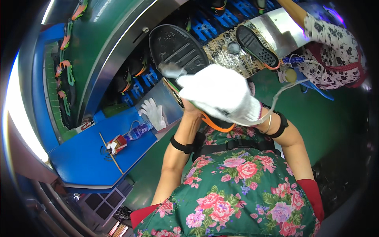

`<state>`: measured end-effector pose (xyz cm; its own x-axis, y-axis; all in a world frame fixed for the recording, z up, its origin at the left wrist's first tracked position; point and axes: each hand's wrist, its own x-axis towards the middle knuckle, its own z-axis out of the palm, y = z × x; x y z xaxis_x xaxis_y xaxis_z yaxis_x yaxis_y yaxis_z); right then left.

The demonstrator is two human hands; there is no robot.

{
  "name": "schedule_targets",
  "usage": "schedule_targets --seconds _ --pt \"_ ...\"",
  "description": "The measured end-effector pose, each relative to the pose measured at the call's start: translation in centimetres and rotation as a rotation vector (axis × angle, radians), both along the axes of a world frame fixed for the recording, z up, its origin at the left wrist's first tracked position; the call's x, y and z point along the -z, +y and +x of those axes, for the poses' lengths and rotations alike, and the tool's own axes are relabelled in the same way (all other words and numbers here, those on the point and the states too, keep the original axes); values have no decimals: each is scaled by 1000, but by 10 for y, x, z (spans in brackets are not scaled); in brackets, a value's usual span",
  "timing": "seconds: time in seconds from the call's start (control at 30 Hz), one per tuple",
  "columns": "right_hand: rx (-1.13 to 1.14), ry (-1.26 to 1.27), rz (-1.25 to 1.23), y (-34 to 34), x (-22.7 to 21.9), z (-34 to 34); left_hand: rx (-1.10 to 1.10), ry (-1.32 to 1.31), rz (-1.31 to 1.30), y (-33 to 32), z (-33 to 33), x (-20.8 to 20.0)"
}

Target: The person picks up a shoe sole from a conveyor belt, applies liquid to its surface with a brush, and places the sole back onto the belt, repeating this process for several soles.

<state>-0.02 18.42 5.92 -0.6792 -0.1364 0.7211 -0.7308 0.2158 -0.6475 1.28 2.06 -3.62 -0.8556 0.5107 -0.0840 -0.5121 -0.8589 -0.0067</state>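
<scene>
My right hand (pixel 221 93), in a white glove, is closed around a small brush (pixel 173 71) whose tip is blurred. The brush lies against a large black shoe sole (pixel 177 45) with wet-looking white specks. Below the glove, my bare left hand (pixel 190 109) grips the edge of a shoe with an orange rim (pixel 217 124). The glove covers the middle, so I cannot tell for sure that sole and rim are one shoe. Most of my left fingers are hidden. A pale tube (pixel 278 96) runs from near the glove toward the right.
Another black sole (pixel 256 45) lies on a stained bench (pixel 223 51) ahead. At right is a co-worker's patterned sleeve (pixel 331 37) beside a blue-rimmed container. A blue side table (pixel 87 154) holds a white glove (pixel 153 113), plastic bottle (pixel 138 131), red packet (pixel 117 145) and thin stick. Shoes stand on blue racks (pixel 150 79).
</scene>
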Motion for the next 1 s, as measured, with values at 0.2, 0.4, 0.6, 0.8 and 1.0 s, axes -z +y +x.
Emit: schedule_targets --seconds 0.2,0.4,0.6,0.8,1.0 --pt "57 -12 -15 16 -3 -3 5 -9 -5 -3 3 3" --pt "-93 -144 -65 9 -4 16 10 -27 25 -3 9 9" --pt "-116 -255 -25 19 4 24 23 -7 -14 -5 4 7" --pt "-48 -125 -57 22 7 19 63 95 -248 -7 -5 -6" --pt "-172 -159 35 15 11 35 214 103 -225 0 -14 -16"
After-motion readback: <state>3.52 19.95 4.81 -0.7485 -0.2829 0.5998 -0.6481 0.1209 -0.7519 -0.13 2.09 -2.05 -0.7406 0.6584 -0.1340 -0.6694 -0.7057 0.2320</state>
